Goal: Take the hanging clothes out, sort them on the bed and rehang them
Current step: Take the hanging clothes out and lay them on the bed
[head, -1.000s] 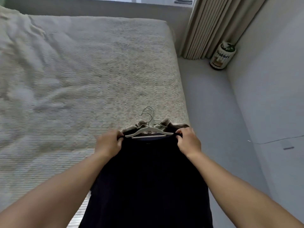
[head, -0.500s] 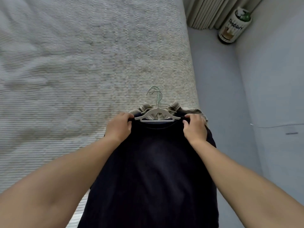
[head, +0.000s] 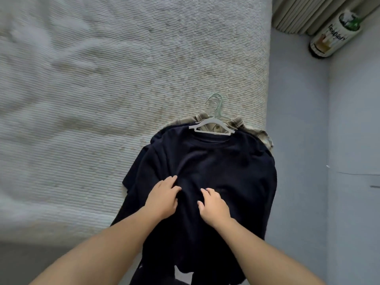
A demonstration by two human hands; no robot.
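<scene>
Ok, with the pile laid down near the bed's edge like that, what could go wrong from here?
1. The dark navy T-shirt and the beige plaid shirt beneath it sit at the right edge of the ribbed white bedspread, hems hanging off; the stack may slide to the floor.
2. The white plastic hanger and the pale green hanger overlap, so their hooks could snag on separating.
3. The left hand and right hand press the top shirt only; pulling may drag the rest.

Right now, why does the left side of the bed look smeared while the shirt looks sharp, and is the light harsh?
Head view: the textured cream bedspread blurs toward the left edge, likely head motion; the dark navy T-shirt and white plastic hanger stay crisp; light is soft, no glare; wide-angle lens bends the bed's edge.
</scene>
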